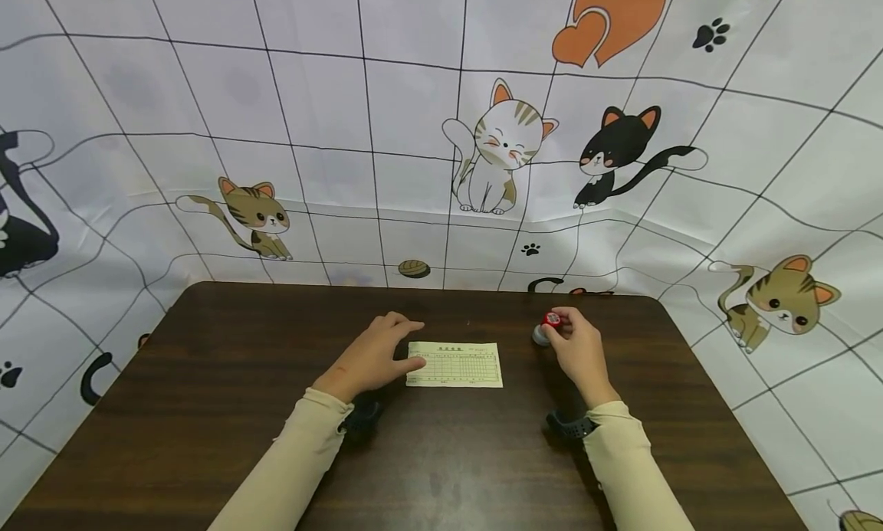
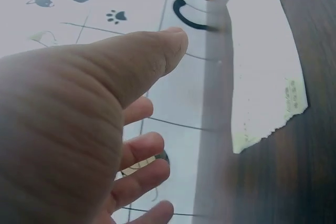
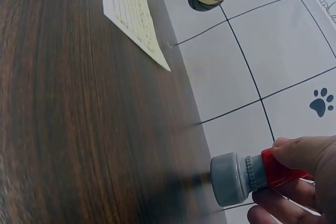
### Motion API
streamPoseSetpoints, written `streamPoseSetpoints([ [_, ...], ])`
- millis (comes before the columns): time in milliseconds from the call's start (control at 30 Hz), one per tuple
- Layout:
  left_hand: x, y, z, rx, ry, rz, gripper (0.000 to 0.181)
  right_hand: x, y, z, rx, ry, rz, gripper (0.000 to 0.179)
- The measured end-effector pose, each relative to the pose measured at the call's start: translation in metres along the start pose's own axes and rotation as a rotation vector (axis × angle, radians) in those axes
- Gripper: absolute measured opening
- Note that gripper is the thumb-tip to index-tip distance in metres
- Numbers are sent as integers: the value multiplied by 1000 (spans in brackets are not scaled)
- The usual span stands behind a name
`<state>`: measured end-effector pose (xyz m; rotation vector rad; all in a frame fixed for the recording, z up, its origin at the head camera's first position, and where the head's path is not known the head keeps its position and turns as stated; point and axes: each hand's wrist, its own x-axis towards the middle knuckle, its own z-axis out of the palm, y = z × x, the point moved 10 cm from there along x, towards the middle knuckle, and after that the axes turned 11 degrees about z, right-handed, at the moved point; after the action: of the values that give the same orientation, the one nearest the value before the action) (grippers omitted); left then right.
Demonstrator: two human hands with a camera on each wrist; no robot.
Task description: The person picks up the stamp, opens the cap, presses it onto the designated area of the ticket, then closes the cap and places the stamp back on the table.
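Right fingers pinched the stamp, likely light and rigid, by its red grip; left fingers spread wide near the slip.

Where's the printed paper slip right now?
In the head view, the printed paper slip lies on the dark wood-grain table near centre, between the left hand at its left edge and the right hand.
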<state>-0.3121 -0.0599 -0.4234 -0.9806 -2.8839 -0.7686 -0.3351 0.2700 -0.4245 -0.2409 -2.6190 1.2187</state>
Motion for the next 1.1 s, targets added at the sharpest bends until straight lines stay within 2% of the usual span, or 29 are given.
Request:
streamPoseSetpoints([
  [467,-3,8,-2,3,-18,7,69,-6,-12,11,30,-16,-58,34],
  [833,-2,10,-16,50,26,26,72,-8,-25,7,58,-18,-71,32],
  [1100,-2,11,-17,56,36,37,73,-12,-25,7,47,-25,-54,33],
])
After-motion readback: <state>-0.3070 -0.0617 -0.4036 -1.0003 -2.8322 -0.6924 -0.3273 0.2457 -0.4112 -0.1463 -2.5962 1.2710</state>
